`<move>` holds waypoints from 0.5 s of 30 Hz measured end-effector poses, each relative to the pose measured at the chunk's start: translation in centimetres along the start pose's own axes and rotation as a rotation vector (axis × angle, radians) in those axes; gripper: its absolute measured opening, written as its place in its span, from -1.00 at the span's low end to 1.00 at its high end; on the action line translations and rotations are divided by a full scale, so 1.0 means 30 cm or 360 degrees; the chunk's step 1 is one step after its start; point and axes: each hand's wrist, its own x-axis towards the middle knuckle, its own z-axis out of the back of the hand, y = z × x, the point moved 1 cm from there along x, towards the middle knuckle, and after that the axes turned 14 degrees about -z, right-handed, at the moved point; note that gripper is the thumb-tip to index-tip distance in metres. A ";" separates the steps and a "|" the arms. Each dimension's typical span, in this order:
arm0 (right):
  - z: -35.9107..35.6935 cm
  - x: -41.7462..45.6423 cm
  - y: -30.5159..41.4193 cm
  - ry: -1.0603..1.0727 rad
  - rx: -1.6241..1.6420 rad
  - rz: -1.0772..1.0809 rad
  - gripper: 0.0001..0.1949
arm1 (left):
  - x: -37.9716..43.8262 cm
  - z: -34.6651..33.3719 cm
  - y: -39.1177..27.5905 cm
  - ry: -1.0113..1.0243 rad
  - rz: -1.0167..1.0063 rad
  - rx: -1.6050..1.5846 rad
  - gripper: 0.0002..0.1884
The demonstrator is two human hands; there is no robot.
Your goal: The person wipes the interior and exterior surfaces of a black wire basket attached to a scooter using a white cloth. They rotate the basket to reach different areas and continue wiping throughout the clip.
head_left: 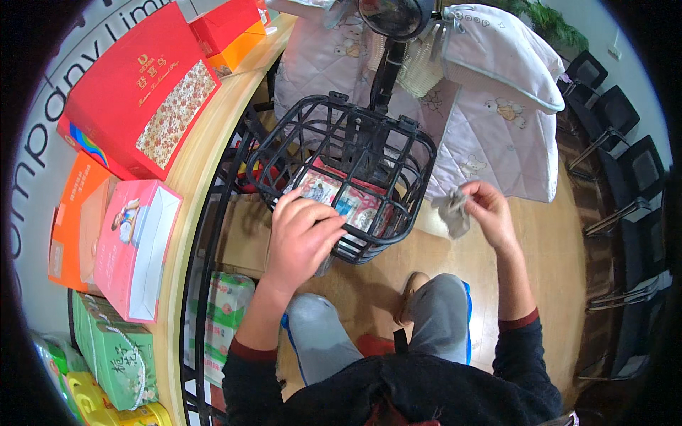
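A black wire basket hangs in front of me on the upright of an electric scooter or bicycle. My left hand covers its near left rim, fingers bent over the bar. Colourful printed packets or papers lie inside the basket, partly hidden by the bars and my fingers. Off the basket's right side, my right hand pinches a crumpled grey cloth between thumb and fingers. The cloth dangles in the air, apart from the basket.
Left, a wooden shelf top bears a red gift box, a pink box and a green box. A quilted wind cover and round mirror stand beyond the basket. Black chairs line the right wall.
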 end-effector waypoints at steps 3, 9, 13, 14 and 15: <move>-0.079 -0.059 -0.003 0.0324 0.0112 -0.0013 -0.83 | 0.030 0.021 0.006 -0.0103 -0.0080 0.0011 -0.72; -0.207 -0.039 0.166 0.0441 -0.0081 0.0182 -0.88 | 0.283 0.074 0.116 -0.0581 -0.0298 0.0132 -0.75; -0.200 0.111 0.264 0.0201 0.0088 0.0474 -0.86 | 0.481 0.161 0.225 -0.0553 -0.0372 0.0312 -0.70; -0.197 0.132 0.275 0.0105 0.0066 0.0522 -0.85 | 0.503 0.173 0.266 -0.0584 -0.0370 0.0300 -0.65; -0.189 0.153 0.289 0.0005 0.0039 0.0574 -0.84 | 0.525 0.178 0.308 -0.0623 -0.0373 0.0287 -0.61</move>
